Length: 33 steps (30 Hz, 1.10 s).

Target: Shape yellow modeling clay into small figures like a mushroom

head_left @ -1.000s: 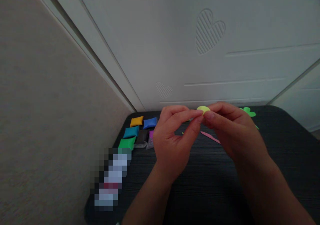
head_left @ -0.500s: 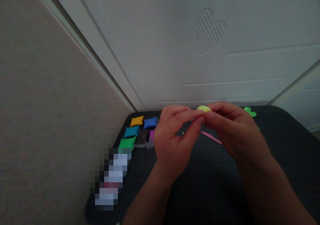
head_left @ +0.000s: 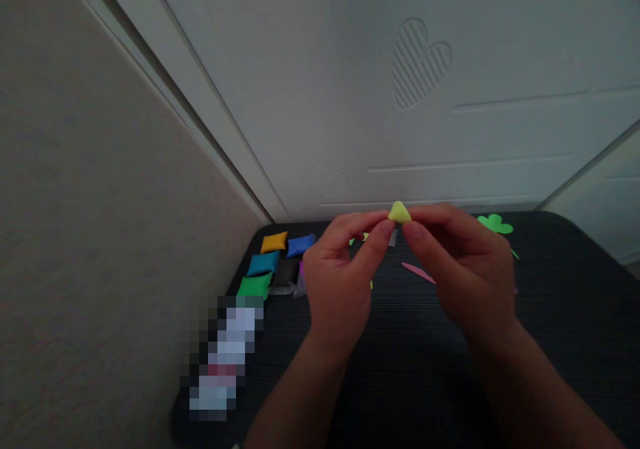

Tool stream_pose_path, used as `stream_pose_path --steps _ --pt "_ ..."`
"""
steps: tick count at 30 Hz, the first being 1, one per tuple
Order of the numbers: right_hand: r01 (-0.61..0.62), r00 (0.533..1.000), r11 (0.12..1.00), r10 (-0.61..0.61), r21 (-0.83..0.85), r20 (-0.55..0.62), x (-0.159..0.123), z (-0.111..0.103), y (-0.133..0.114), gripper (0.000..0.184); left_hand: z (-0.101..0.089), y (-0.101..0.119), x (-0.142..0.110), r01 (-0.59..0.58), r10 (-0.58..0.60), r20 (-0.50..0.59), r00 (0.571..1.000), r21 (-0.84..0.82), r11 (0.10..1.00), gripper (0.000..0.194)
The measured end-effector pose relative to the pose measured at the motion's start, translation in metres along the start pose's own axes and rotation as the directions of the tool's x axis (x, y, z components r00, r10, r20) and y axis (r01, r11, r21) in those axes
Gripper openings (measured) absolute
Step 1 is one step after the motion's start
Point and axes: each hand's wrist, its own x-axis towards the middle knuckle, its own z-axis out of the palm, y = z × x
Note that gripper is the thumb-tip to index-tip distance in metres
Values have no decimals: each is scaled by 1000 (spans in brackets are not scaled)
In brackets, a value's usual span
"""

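Taking clock directions from the yellow modelling-clay lump: nearest, at 8, on the black wood-grain surface (head_left: 400, 349), a pale pixelated item (head_left: 225, 356), too masked to identify. Nearer the middle, left hand (head_left: 337, 286) toward 7 to 8 and right hand (head_left: 473, 279) toward 4, both pinching the yellow modelling-clay lump (head_left: 399, 212) between thumb and fingers, raised over the far part of the surface. Just changed: from a rounded, flattish outline to a blunt peak, with thumbs now drawn apart along the lower edge; judged as shaping still in hand, with form not clearly settled. Also newly in sight, by the right wrist at 4, a small purple bit (head_left: 516, 290). Beyond the left forearm at 8 to 9, green packet (head_left: 253, 286), then black packet (head_left: 285, 273) beside a partly hidden purple packet (head_left: 301, 270), then teal packet (head_left: 263, 263), with blue packet (head_left: 301, 245) and orange-yellow packet (head_left: 274, 242) farthest. At 5, pink modelling tool (head_left: 418, 272), lying partly behind the right hand. Behind the left fingers, small green and yellow scraps, details unclear. Just past 3, bright green flower-shaped piece (head_left: 495, 224), showing more fully than a moment ago. Farthest, white panel (head_left: 280, 89) with striped heart relief (head_left: 420, 62) near 12 and smaller heart relief (head_left: 329, 180) near 10.
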Motion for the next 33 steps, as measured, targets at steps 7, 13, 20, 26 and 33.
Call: stream_pose_path --steps 7,13,20,26,33 --pt "20 999 999 -19 -31 40 -2 -1 0 14 4 -1 3 -20 12 -80 997 -104 994 7" --pt "46 999 996 -44 -82 25 -2 0 -2 15 3 -1 3 19 -32 -66 997 -185 983 7" --pt "153 988 975 -146 -161 54 -2 2 -5 23 -1 -8 4 234 -221 78 972 -346 908 10" --pt "13 999 998 -10 -56 47 -2 2 -2 14 -1 -6 2 -6 1 -32 999 -139 990 8" --pt "-173 985 951 159 258 74 1 0 1 10 -4 2 1 -275 273 32 961 164 947 18"
